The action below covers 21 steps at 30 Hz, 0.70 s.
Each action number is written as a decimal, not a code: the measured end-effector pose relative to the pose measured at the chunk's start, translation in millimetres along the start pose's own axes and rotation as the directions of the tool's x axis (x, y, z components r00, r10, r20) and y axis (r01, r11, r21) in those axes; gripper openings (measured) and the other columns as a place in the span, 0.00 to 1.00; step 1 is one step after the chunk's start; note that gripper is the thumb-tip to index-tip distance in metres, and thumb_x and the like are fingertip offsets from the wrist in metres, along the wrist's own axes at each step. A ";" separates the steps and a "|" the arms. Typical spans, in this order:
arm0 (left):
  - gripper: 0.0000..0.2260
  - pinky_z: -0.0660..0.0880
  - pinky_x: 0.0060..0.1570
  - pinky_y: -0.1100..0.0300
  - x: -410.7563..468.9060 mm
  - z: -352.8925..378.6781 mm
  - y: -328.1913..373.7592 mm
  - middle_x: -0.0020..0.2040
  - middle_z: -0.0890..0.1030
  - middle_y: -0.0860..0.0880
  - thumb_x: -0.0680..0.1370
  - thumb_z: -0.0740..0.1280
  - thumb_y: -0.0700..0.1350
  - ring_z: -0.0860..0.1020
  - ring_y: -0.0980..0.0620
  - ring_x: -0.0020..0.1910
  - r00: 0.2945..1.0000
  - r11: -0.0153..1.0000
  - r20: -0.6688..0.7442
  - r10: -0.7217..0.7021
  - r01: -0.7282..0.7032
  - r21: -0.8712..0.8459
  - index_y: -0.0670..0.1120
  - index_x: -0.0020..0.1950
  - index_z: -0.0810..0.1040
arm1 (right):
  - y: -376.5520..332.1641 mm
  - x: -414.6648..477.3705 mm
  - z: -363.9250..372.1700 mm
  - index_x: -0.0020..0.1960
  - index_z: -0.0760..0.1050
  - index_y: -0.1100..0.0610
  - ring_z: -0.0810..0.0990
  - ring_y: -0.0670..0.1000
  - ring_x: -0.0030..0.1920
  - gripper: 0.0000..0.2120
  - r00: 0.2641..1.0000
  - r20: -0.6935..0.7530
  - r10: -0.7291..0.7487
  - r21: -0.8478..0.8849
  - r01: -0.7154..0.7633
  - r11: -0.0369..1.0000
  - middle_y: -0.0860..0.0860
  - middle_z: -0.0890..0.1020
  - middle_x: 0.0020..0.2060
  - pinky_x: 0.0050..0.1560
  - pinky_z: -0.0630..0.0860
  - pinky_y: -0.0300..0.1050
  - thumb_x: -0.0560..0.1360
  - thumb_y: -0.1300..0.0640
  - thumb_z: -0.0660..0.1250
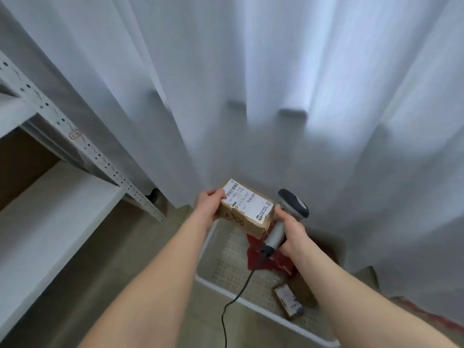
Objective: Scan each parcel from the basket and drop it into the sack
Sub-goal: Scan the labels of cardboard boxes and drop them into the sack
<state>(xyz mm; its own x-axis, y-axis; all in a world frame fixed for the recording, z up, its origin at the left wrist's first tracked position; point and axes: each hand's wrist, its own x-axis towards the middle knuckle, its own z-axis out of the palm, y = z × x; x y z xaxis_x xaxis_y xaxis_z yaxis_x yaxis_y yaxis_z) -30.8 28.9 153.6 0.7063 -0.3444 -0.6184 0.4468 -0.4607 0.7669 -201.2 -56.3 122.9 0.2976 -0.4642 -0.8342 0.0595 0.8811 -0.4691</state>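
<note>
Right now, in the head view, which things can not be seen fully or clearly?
Label on the cardboard parcel: print too small and blurred; the left hand covers one corner.
Scanner: its handle is partly hidden in the right hand; its cable leaves by the bottom edge.
Red bag in the basket: partly behind parcel, scanner and hand.
Small parcel: blurred, label unreadable.
Sack: nowhere recognisable.

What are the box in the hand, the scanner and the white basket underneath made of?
The box looks like matte brown cardboard: scuffed corners, a white paper label stuck on top. The scanner seems hard plastic, grey handle, darker slightly glossy head. The basket is probably white plastic, judging by its smooth rim and perforated floor.
</note>
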 end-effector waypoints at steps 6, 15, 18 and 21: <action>0.06 0.75 0.37 0.59 -70.4 -36.6 64.1 0.37 0.77 0.47 0.74 0.61 0.37 0.74 0.50 0.36 0.985 0.994 0.140 0.101 -0.104 0.017 0.45 0.47 0.75 | -18.3 -102.0 16.9 0.57 0.78 0.61 0.85 0.60 0.49 0.20 0.978 0.183 -0.098 0.018 0.097 0.995 0.59 0.85 0.49 0.51 0.81 0.56 0.68 0.57 0.77; 0.10 0.79 0.40 0.51 -169.1 -92.0 67.4 0.47 0.82 0.44 0.78 0.65 0.42 0.80 0.46 0.44 0.880 0.991 0.468 0.086 -0.122 0.047 0.42 0.59 0.75 | 45.3 -216.1 37.6 0.48 0.76 0.60 0.83 0.51 0.29 0.09 0.956 0.097 -0.275 0.163 0.258 0.952 0.55 0.84 0.30 0.27 0.76 0.39 0.71 0.67 0.72; 0.12 0.80 0.42 0.47 -200.2 -109.2 53.2 0.55 0.81 0.43 0.77 0.67 0.42 0.80 0.45 0.50 0.785 0.969 0.619 -0.025 -0.133 0.208 0.44 0.60 0.75 | 62.5 -246.8 32.1 0.48 0.75 0.60 0.83 0.52 0.30 0.09 0.938 0.048 -0.343 0.258 0.320 0.912 0.55 0.84 0.31 0.29 0.78 0.40 0.72 0.68 0.71; 0.14 0.80 0.45 0.47 -220.4 -119.5 45.0 0.54 0.82 0.43 0.77 0.69 0.40 0.80 0.45 0.50 0.782 0.962 0.622 0.047 -0.203 0.182 0.43 0.62 0.75 | 69.3 -274.9 18.6 0.48 0.74 0.57 0.81 0.53 0.39 0.07 0.907 0.004 -0.422 0.124 0.418 0.900 0.55 0.82 0.40 0.38 0.77 0.46 0.75 0.63 0.70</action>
<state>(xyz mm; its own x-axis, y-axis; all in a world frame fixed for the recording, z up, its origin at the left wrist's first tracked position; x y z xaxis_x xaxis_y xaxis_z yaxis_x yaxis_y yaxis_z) -100.8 181.9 344.9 0.2317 -0.7996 -0.5541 0.1868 -0.5224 0.8320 -261.1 134.0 325.1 0.2482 -0.7925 -0.5571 0.2962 0.6097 -0.7352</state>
